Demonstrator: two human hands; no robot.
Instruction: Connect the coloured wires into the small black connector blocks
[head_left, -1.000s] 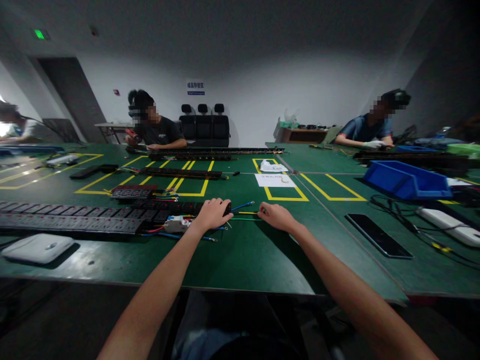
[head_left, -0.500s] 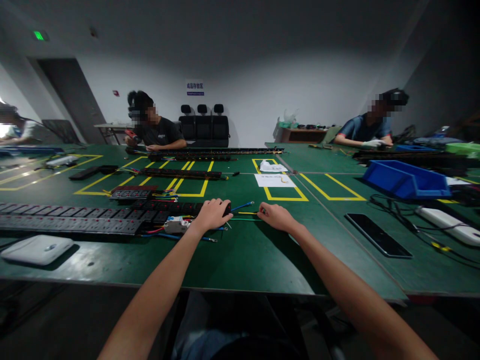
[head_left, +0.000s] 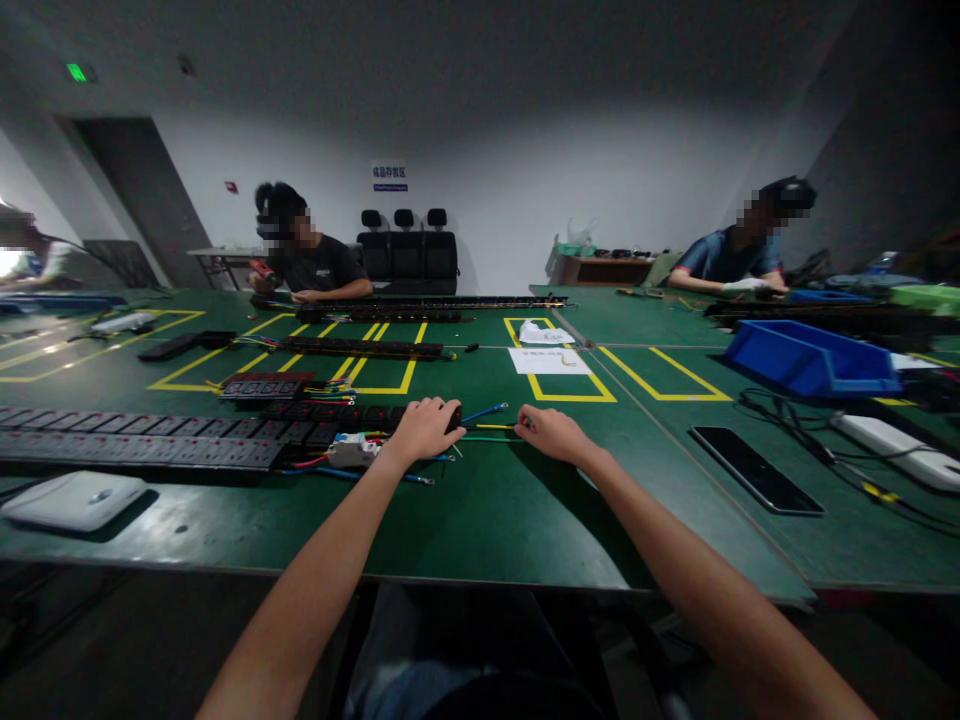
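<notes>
My left hand (head_left: 426, 430) is closed over the right end of a black power strip (head_left: 367, 412), its fingers hiding part of the strip. From that end run a blue wire (head_left: 484, 412) with a ring lug and a yellow-green wire (head_left: 489, 427). My right hand (head_left: 553, 434) pinches the far end of the yellow-green wire, which is stretched straight between both hands. The fingertips hide its tip. A second socket strip (head_left: 135, 450) lies in front, with a grey-white breaker (head_left: 352, 450) near its end. A blue wire (head_left: 397, 475) with a lug lies below the breaker.
A white box-shaped device (head_left: 75, 500) sits at the left front. To the right are a phone (head_left: 754, 470), a blue bin (head_left: 814, 360), cables and a white adapter strip (head_left: 904, 450). Paper sheets (head_left: 551, 362) lie ahead inside yellow tape. Co-workers sit across the green table (head_left: 480, 530).
</notes>
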